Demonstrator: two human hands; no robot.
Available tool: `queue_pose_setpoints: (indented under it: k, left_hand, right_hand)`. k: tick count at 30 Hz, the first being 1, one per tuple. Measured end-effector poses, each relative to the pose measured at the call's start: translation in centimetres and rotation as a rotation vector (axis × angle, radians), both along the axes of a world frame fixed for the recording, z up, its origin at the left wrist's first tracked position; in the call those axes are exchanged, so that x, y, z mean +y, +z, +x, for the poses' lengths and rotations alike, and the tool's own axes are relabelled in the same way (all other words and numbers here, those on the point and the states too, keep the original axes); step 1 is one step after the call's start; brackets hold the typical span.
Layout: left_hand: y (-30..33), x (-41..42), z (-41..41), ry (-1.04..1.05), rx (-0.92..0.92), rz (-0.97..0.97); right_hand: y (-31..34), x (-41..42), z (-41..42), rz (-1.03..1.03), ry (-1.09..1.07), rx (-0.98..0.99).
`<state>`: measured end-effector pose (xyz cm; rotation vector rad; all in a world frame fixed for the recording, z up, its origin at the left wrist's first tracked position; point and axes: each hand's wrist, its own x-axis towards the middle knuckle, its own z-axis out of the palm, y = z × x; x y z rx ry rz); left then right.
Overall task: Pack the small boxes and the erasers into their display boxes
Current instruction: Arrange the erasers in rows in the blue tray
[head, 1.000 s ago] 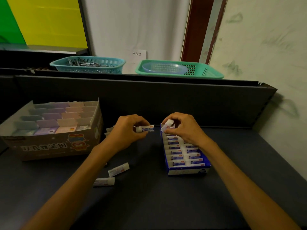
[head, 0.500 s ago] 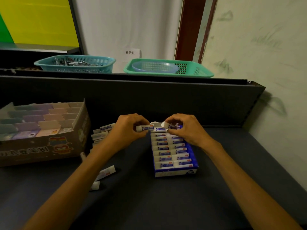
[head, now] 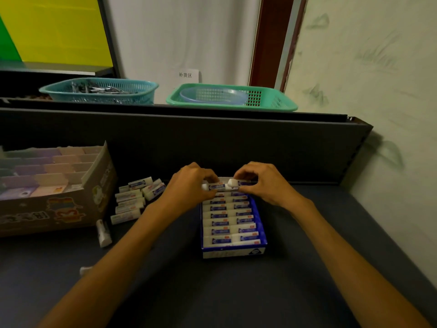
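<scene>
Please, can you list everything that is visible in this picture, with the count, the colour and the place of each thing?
eraser display box: one, blue, table centre, two columns nearly full
loose erasers: a pile, white and blue, left of it
cardboard display box: one, brown, pastel small boxes inside, table left
teal basket: one, shelf, left
green basket: one, shelf, right
left hand: pinches an eraser at the box's far end
right hand: pinches another eraser there

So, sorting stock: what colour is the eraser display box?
Blue, with a white front panel; the eraser display box shows in the head view.
</scene>
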<state>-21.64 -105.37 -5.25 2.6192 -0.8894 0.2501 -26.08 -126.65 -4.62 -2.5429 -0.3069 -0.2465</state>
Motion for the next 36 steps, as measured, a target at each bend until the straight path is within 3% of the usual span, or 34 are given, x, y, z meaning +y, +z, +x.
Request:
queue_pose_setpoints:
  k: [15, 36]
  left_hand:
    - [-0.4, -1.2, -0.1, -0.034, -0.025, 0.221]
    - [-0.1, -1.1, -0.3, -0.079, -0.093, 0.316]
  right_hand:
    - [-0.7, 0.4, 0.6, -0.296, 0.029, 0.055]
    - [-0.9, 0.4, 0.4, -0.310, 0.030, 0.064]
